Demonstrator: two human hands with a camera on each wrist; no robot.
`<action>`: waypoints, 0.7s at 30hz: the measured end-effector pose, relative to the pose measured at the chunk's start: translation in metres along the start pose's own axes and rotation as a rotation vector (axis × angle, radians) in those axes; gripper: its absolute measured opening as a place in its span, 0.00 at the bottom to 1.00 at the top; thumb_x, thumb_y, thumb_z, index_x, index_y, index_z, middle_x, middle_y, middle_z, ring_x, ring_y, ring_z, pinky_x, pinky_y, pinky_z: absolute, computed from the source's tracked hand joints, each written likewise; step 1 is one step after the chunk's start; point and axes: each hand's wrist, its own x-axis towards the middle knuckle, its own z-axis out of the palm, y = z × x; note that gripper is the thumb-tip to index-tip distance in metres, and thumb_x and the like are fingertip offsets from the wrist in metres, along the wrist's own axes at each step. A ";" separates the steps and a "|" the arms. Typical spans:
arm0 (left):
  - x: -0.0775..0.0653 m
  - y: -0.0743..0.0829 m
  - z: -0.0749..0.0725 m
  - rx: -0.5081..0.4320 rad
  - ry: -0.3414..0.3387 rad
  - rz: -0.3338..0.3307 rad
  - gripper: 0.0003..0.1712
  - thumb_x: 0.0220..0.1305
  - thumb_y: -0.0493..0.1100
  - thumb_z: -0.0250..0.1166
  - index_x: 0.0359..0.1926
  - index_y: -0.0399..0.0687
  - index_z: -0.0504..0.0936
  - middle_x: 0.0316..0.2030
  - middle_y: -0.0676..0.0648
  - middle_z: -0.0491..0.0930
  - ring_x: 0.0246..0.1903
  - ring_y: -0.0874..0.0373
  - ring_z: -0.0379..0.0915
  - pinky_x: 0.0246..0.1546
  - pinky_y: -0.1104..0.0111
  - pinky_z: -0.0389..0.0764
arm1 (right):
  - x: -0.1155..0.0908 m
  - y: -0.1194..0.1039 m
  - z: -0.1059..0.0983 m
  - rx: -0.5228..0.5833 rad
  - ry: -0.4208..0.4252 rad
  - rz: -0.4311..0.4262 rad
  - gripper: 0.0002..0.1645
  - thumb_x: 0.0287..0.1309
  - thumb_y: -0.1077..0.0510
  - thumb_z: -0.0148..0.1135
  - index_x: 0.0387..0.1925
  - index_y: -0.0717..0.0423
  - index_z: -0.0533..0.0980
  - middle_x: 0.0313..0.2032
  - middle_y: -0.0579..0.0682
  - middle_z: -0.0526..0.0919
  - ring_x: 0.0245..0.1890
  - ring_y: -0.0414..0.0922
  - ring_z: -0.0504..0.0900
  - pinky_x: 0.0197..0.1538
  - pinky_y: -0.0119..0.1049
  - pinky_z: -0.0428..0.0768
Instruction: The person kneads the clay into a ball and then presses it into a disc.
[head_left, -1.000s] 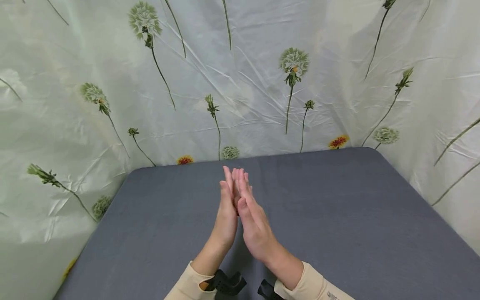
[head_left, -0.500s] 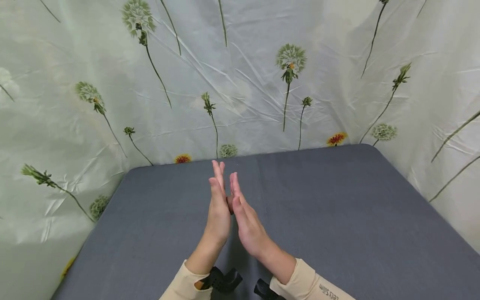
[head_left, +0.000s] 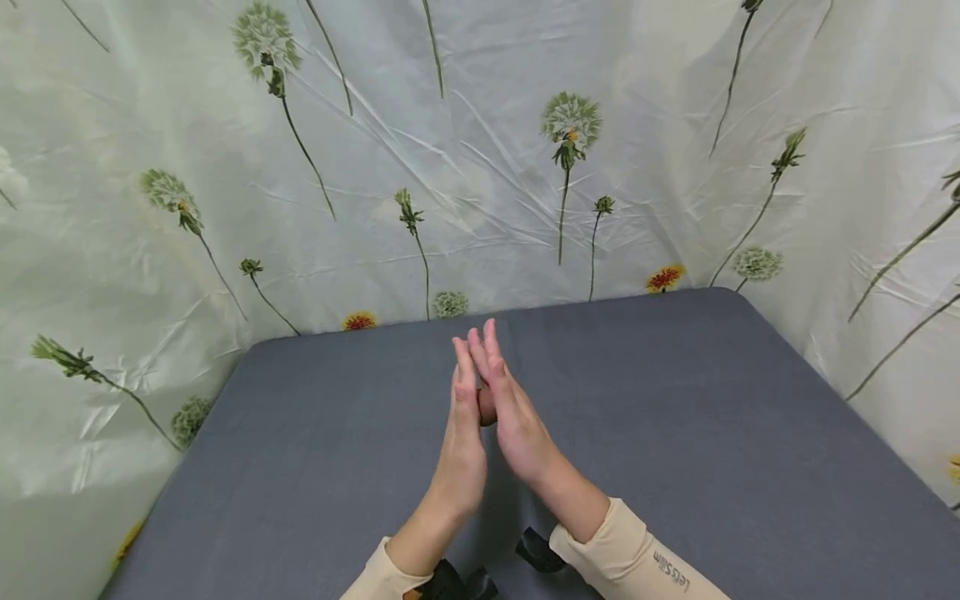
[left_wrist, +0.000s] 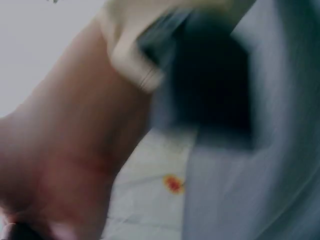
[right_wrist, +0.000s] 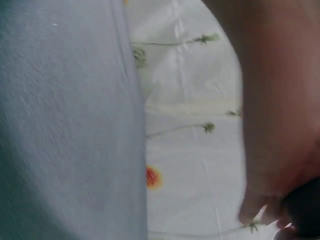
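Note:
Between my two palms sits a small brown rounded lump [head_left: 487, 407], smooth and clay-like, partly covered by the fingers. My left hand [head_left: 461, 446] presses it from the left with straight fingers pointing up and away. Opposite, my right hand [head_left: 521, 429] presses from the right, its fingers also straight and its fingertips reaching farther forward than the left ones. The heels of the hands stand apart, and the pair is held over the grey table. In the right wrist view a dark rounded shape [right_wrist: 304, 210] shows beside the fingers, while the left wrist view is blurred.
A grey-covered table [head_left: 675, 433] spreads under the hands. Behind and beside it hangs a pale curtain [head_left: 487, 150] printed with dandelions and flowers. Black wrist devices [head_left: 538, 550] jut inward near the cream sleeves [head_left: 622, 550], close to each other.
My palms slide against each other with the lump between them. Half a second ago the left fingertips were farther forward; now the right ones are. Both hands have shifted slightly to the right in view.

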 end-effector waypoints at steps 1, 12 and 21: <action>0.003 0.002 -0.004 -0.001 0.026 0.012 0.42 0.83 0.71 0.18 0.87 0.59 0.27 0.88 0.51 0.31 0.87 0.47 0.24 0.82 0.33 0.36 | -0.001 0.002 0.003 0.005 -0.014 0.000 0.38 0.88 0.39 0.19 0.88 0.49 0.39 0.88 0.44 0.40 0.88 0.46 0.35 0.85 0.63 0.37; 0.019 0.005 -0.037 -0.142 0.135 -0.061 0.49 0.74 0.83 0.24 0.86 0.73 0.27 0.88 0.58 0.37 0.87 0.49 0.42 0.83 0.40 0.50 | -0.025 -0.009 0.037 0.008 -0.087 -0.018 0.37 0.89 0.42 0.26 0.88 0.45 0.36 0.87 0.39 0.35 0.88 0.46 0.35 0.86 0.51 0.44; 0.004 -0.004 -0.006 -0.001 -0.043 0.028 0.42 0.84 0.69 0.17 0.86 0.54 0.25 0.88 0.50 0.27 0.87 0.45 0.26 0.82 0.34 0.38 | -0.009 -0.008 0.008 -0.050 0.051 -0.061 0.37 0.88 0.40 0.20 0.88 0.45 0.36 0.87 0.45 0.47 0.85 0.50 0.55 0.83 0.46 0.58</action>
